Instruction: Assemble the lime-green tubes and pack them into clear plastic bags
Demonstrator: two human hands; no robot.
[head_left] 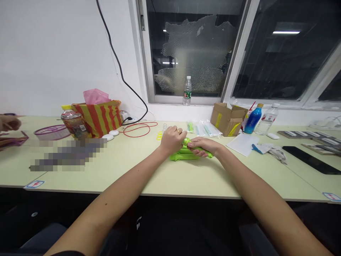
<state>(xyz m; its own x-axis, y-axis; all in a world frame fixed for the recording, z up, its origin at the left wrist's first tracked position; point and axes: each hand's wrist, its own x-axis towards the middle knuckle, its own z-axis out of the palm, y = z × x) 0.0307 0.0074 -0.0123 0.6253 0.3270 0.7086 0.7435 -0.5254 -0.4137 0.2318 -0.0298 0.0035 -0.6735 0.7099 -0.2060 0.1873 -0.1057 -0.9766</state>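
Note:
A bright green tube with a ribbed collar slants between my two hands over the table. My right hand is wrapped round its slim body, thumb along the top. At the collar end my left hand is closed in a fist with a ring on one finger; the part inside the fist is hidden. Just below my hands, more green pieces lie on the table, partly covered by my hands. Beyond my left hand are small yellow rings and a clear piece, too small to name.
Flat plastic packets and an open cardboard box stand behind. To the right are a blue bottle, white paper, a glove and a black slab. A striped bag and another person's hand are left.

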